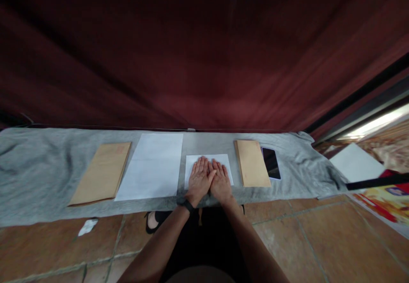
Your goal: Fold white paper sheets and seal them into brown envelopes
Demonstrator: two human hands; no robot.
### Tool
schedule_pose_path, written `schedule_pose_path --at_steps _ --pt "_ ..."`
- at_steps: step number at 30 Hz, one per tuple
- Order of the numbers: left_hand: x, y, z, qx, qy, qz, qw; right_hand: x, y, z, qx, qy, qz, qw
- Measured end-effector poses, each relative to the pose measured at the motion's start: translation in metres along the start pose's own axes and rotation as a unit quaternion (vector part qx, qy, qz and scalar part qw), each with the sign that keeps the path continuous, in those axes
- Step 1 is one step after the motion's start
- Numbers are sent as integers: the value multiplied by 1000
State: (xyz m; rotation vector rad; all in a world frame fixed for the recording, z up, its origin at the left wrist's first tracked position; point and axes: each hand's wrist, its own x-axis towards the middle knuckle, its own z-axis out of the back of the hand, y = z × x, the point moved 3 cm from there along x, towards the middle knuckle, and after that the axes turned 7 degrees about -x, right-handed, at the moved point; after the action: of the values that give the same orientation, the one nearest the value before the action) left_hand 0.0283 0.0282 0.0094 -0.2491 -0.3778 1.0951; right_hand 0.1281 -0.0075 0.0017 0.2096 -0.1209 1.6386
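My left hand [199, 178] and my right hand [220, 180] lie flat, side by side, on a small white sheet of paper [189, 164]. Their fingers are stretched out and point away from me, and the thumbs meet in the middle. Much of the small sheet is covered by the hands. Just left of it is a stack of larger white paper [153, 168]. On the right lies a stack of small brown envelopes [254, 164]. At the far left is a stack of larger brown envelopes [102, 172], its edge touching or close to the white paper.
A grey cloth [41, 172] covers the long narrow surface. A phone [271, 164] lies beside the small envelopes. Dark red curtain [204, 61] hangs behind. A white scrap [87, 227] is on the tiled floor [332, 232]; a white board [356, 161] and printed packaging [383, 202] are at right.
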Motion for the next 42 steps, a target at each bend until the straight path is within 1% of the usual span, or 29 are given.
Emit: schedule_pose_path --at_steps 6,12,16,19,21,25,27,29,30,34,36,39,42 --pt "-10 18 5 16 -39 12 999 -3 -11 1 -10 -28 -36 999" --pt "-18 30 8 19 -85 49 995 -13 -26 -1 -23 -62 -73 995" --pt "-23 34 9 20 -113 65 991 -20 -32 -3 -17 -78 -93 992" --pt "-25 30 12 25 -132 71 988 -22 -32 -3 -19 -83 -98 991" --pt "-25 22 12 23 -124 56 990 -23 -32 -4 -21 -82 -101 991" --pt "-22 -1 4 14 -58 -14 998 -23 -33 -2 -17 -70 -104 992" --pt "-22 -6 -1 16 -38 -24 999 -20 -34 1 -10 -62 -111 992" --pt "-22 -6 -4 22 -28 -22 999 -14 -32 6 2 -55 -114 992" --pt "-22 -5 -5 25 -24 -21 999 -10 -29 7 11 -52 -105 993" --pt "-21 -1 -5 34 -3 -34 999 10 -9 9 56 -27 -16 998" --pt "-20 2 -4 39 -1 -32 999 17 -1 7 64 -16 6 998" --pt "-20 8 -1 43 -22 -10 999 18 1 3 50 -19 5 999" --pt "-21 17 3 36 -52 16 998 14 -7 1 26 -35 -17 999"
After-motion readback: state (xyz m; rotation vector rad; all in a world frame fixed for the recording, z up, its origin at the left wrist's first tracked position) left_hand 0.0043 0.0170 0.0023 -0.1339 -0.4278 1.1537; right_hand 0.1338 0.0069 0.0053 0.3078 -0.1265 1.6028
